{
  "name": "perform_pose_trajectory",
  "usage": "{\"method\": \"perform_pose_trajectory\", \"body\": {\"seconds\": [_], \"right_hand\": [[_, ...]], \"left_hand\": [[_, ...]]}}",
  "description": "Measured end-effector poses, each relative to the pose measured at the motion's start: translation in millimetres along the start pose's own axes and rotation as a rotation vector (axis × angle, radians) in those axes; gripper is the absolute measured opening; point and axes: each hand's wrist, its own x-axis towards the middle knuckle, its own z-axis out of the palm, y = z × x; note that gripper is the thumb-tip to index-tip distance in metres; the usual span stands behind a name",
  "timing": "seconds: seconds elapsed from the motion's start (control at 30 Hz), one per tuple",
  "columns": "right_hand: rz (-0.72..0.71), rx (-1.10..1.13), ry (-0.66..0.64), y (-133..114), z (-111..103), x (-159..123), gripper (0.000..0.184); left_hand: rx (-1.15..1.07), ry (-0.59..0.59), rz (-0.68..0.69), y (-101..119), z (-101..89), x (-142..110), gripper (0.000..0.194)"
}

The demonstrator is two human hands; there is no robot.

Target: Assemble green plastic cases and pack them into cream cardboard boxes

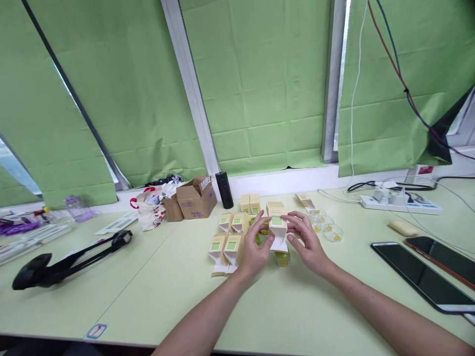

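Between my hands a small cream carton (277, 228) with a green label stands upright, its white bottom flap hanging open. The fingertips of my left hand (256, 249) rest on its left side, and my right hand (307, 243) pinches the right side. Just below the flap sits a small clear cup (282, 258) with yellow-green contents. Left of my left hand, several similar cartons (225, 247) stand in pairs with flaps loose. Part of a yellow-green item shows behind my left fingers, mostly hidden. Several clear cups (326, 227) with yellow spots are beyond my right hand.
Two phones (423, 277) and a beige oval object (403, 228) lie at right, near a white power strip (401, 203) with cables. A cardboard box (196, 199), a black cylinder (224, 190) and a cloth bag (149, 210) stand at the back. A black strapped device (74, 262) lies left.
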Motion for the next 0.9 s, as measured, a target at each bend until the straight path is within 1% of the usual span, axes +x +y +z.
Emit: {"method": "perform_pose_trajectory", "body": {"seconds": [0.4,0.6,0.9], "right_hand": [[0.02,0.026,-0.014,0.8,0.1,0.1,0.041],[0.031,0.023,-0.008,-1.6,0.2,0.0,0.041],[0.06,0.036,0.005,1.6,1.8,0.1,0.04]], "left_hand": [[-0.072,0.093,-0.134,6.4,8.4,1.4,0.035],[-0.071,0.105,-0.154,2.6,10.0,0.6,0.032],[-0.078,0.123,-0.161,-1.5,12.9,-0.1,0.032]]}}
